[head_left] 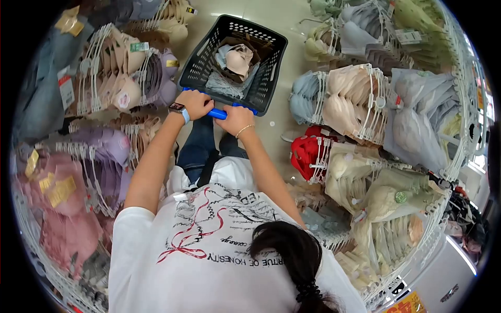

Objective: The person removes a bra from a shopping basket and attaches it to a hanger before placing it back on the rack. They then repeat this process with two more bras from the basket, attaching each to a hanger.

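Observation:
My left hand [197,104], with a watch on its wrist, is wrapped round the blue cart handle [217,113]. On the right part of that same handle my right hand [237,119] is closed, a thin bracelet at its wrist. Just beyond both hands stands the black shopping cart basket [279,68] with perforated walls. Inside it lies an open cardboard box [254,52] holding a beige bra [239,60]. Pale grey-blue lace fabric [229,84] rests at the near end of the basket. My palms and the handle under them are hidden.
Racks of bras on hangers line both sides of the aisle: beige bras [115,60] and pink ones [65,203] at left, red bras [308,152] and grey ones [417,115] at right. A metal hook sticks out near the red bras. Pale tiled floor [276,143] runs between the racks.

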Action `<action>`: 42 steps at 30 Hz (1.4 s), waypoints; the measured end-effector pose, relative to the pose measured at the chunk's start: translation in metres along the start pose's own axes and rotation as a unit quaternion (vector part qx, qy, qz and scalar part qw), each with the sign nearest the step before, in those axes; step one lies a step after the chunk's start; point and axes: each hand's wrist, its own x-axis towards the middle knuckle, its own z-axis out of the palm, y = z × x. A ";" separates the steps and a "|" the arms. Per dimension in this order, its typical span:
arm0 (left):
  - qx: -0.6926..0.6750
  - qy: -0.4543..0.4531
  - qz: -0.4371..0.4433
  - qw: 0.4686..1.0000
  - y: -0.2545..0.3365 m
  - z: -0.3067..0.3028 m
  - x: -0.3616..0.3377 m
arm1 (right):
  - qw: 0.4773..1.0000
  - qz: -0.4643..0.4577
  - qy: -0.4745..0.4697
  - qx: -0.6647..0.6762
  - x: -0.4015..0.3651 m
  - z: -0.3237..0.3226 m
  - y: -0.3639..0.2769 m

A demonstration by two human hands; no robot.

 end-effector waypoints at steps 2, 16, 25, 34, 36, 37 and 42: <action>0.000 0.000 0.020 1.000 -0.007 -0.006 0.024 | 1.000 0.027 0.001 -0.015 0.019 -0.010 0.004; -0.258 0.420 -0.198 0.847 -0.016 -0.043 0.155 | 0.988 0.138 0.055 0.043 0.185 -0.084 -0.001; -0.441 0.353 -0.270 0.780 -0.059 -0.069 0.257 | 0.874 0.007 0.423 0.240 0.245 -0.082 -0.016; -0.474 0.292 -0.314 0.769 -0.070 -0.093 0.332 | 0.881 0.095 -0.127 0.445 0.189 -0.032 0.172; -0.458 0.315 -0.339 0.759 -0.078 -0.108 0.342 | 0.934 0.183 -0.004 0.307 0.200 -0.027 0.212; -0.396 0.337 -0.311 0.796 -0.096 -0.105 0.349 | 0.933 0.190 0.004 0.304 0.201 -0.033 0.226; -0.195 0.373 -0.299 0.857 -0.117 -0.141 0.367 | 0.898 0.269 -0.021 0.346 0.183 0.013 0.298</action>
